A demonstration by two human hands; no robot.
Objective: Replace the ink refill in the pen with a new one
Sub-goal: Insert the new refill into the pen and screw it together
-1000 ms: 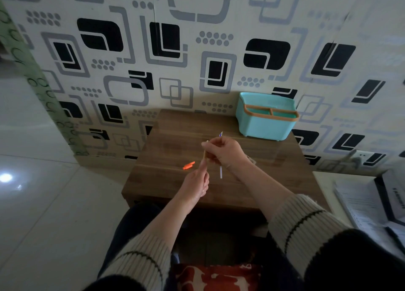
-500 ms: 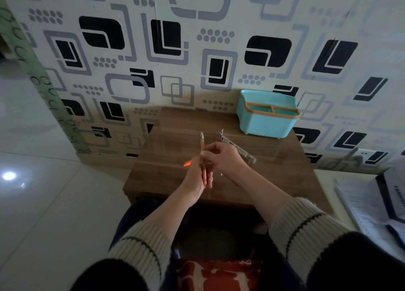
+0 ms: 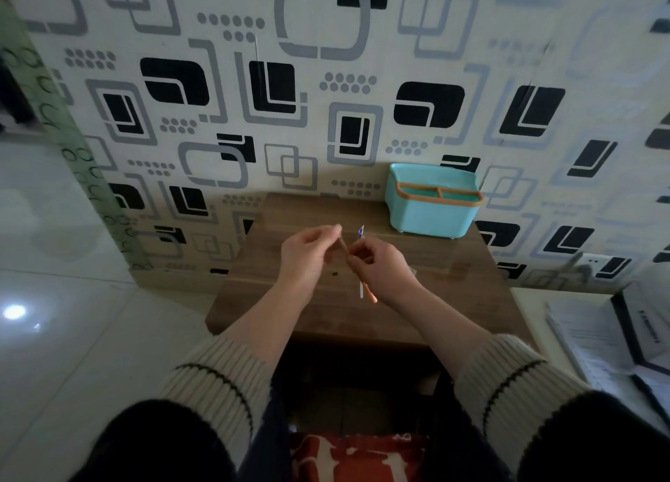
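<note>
Pen barrel [image 3: 367,288], thin and orange, is held in the right hand [image 3: 386,265], the fingers closed around its middle so that only the two ends show. Alongside it in the same fist a slim clear refill [image 3: 361,290] is clamped, its blue-capped tip [image 3: 361,230] standing out above the knuckles. The left hand [image 3: 307,251] is pinched shut at the barrel's upper end, thumb and forefinger narrowed on something too small to make out.

Both pieces are judged to be very light, stiff and smooth, and likely to slide or roll if the grip is slackened. The refill is taken to be the more delicate, prone to bending and to marking at its tip, so it is best held near the middle and guided from just behind the point. The barrel is best steadied close to its open end.

The barrel's long axis runs from upper left, away from the person, down to lower right, toward them; the refill lies nearly upright in the view, tip away.

Both are held above the wooden bench [image 3: 275,300], well short of the teal organiser [image 3: 431,215] by the wall.
</note>
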